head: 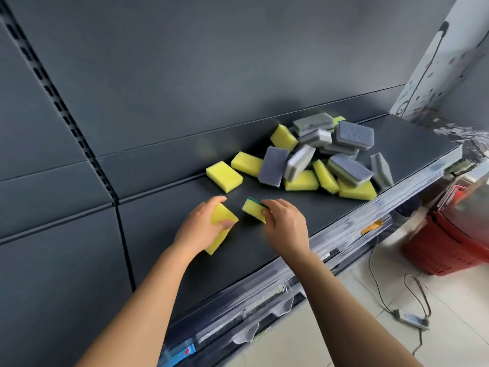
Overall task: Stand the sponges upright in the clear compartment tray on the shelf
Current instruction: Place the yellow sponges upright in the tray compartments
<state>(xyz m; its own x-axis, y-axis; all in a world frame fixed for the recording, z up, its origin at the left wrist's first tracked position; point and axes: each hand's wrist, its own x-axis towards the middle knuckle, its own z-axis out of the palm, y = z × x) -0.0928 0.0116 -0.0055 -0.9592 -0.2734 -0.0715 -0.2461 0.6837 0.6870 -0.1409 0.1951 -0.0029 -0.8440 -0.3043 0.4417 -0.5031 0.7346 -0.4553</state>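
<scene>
My left hand [202,225] grips yellow sponges [222,217] on the dark shelf [164,234]; a second yellow piece [215,245] shows under the palm. My right hand [284,221] holds a yellow sponge with a green scouring side [252,209], tilted just above the shelf. Farther back right lies a loose pile of yellow sponges [301,181] and grey ones [353,135]. Two yellow sponges [224,176] lie flat left of the pile. A clear plastic object [473,139] juts in at the right edge, blurred; I cannot tell if it is the tray.
The shelf's front edge carries a clear plastic price rail [330,247]. A red shopping basket [449,234] stands on the tiled floor at right. A cable and a power strip [410,317] lie on the floor. The dark back panel [185,75] rises behind the shelf.
</scene>
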